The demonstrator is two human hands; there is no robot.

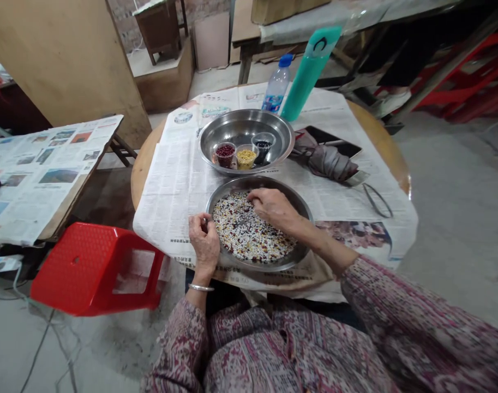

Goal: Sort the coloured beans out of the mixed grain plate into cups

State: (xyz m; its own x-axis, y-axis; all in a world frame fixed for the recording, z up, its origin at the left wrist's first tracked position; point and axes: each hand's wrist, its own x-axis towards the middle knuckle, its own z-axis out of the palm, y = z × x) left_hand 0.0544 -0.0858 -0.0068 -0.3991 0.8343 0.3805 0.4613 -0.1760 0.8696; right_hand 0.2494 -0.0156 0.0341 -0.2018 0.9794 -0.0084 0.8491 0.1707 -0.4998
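In the near metal basin lies a spread of mixed grains and beans, mostly white with yellow, dark red and black bits. My right hand reaches over the grains from the right, thumb and fingers pinched together at their far side; whatever they pinch is hidden. At the basin's left rim my left hand is curled, its thumb close to the index finger, with its contents too small to make out. Just beyond, a second metal basin holds cups of red beans, yellow grains and black beans.
Newspaper covers the round table. Behind the far basin stand a water bottle and a teal bottle. A grey cloth bundle and a dark flat device lie right. A red stool stands at left.
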